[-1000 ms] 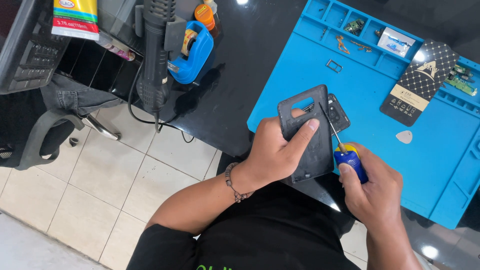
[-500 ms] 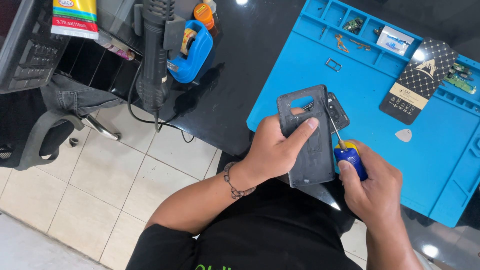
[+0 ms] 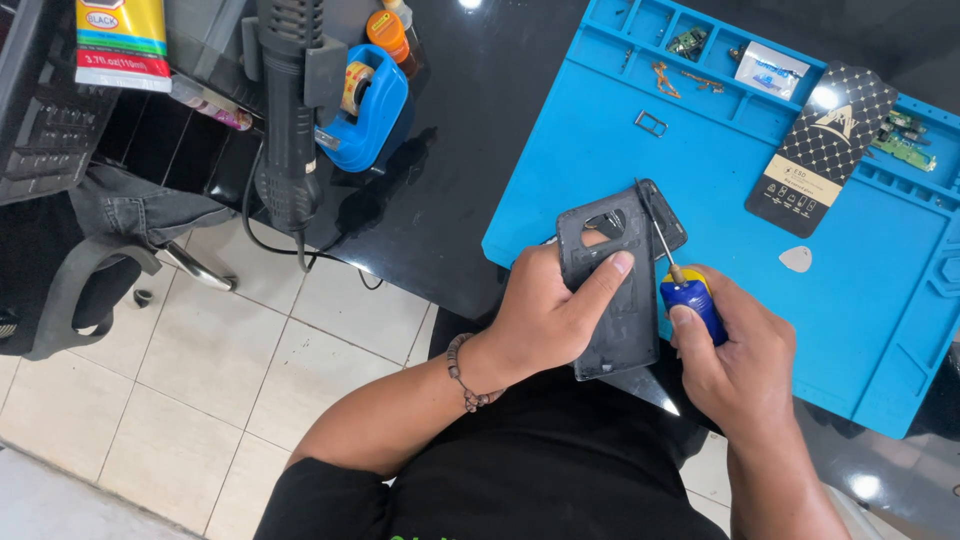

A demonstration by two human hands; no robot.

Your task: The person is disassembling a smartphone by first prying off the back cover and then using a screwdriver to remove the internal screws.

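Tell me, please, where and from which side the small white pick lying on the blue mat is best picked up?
Take the white pick by its two flat faces' edges, pinching across its wide rounded end, coming straight down from above. It lies flat on a bare stretch of the blue mat, apart from the patterned dark card, so nothing crowds the fingers.

Phone frame (image 3: 610,290) above mat (image 3: 700,180) edge (screwdriver (image 3: 690,300) right); tape dispenser (image 3: 365,110) left.

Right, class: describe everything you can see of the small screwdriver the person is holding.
The screwdriver has a stubby blue handle with a yellow collar and a thin, bare metal shaft. The right hand grips the handle. The shaft slants up and left, its tip at the top edge of the dark grey phone back cover, which the left hand holds above the blue work mat.
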